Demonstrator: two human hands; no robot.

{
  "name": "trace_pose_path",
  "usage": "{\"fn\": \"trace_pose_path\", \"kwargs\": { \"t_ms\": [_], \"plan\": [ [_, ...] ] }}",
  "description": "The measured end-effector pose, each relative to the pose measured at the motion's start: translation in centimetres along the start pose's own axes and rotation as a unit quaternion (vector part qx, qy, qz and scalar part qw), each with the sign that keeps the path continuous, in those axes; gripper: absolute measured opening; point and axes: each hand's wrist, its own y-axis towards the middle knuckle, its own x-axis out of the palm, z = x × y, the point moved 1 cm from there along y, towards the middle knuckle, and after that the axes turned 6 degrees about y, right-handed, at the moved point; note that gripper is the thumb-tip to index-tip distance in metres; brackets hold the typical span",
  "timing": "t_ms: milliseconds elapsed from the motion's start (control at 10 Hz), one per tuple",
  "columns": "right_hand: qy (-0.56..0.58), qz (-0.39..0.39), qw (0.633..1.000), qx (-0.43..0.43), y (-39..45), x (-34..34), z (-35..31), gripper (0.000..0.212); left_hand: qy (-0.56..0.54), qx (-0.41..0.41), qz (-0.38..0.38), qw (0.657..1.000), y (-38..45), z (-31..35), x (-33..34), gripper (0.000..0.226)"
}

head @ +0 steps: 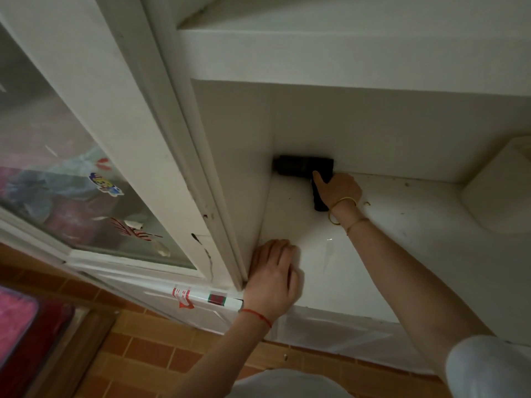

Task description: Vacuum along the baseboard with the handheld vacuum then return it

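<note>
My left hand [273,278] lay flat, holding nothing, on the shelf [402,239] edge. My right hand [339,189] gripped the vacuum [301,166] deep in the shelf's back left corner; I judged I was either fetching or returning it.

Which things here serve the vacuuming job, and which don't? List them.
Job: black handheld vacuum gripped by right hand; white shelf surface; left hand resting on its edge.

Not the job: cartoon stickers on glass door; pink mat; brick-patterned floor.
</note>
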Motion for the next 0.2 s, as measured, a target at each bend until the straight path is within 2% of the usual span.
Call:
{"fn": "trace_pose_path", "kwargs": {
  "t_ms": [100,200],
  "plan": [
    [-0.064,-0.013,0.998,-0.016,-0.38,-0.99,-0.32,0.066,-0.003,0.000,-0.001,1.000,0.00,0.34,-0.41,0.037],
    [-0.061,-0.009,0.998,-0.032,-1.04,-1.79,-0.09,0.069,-0.004,0.004,-0.004,1.000,-0.05,0.23,-0.14,0.037]
  ]
}}
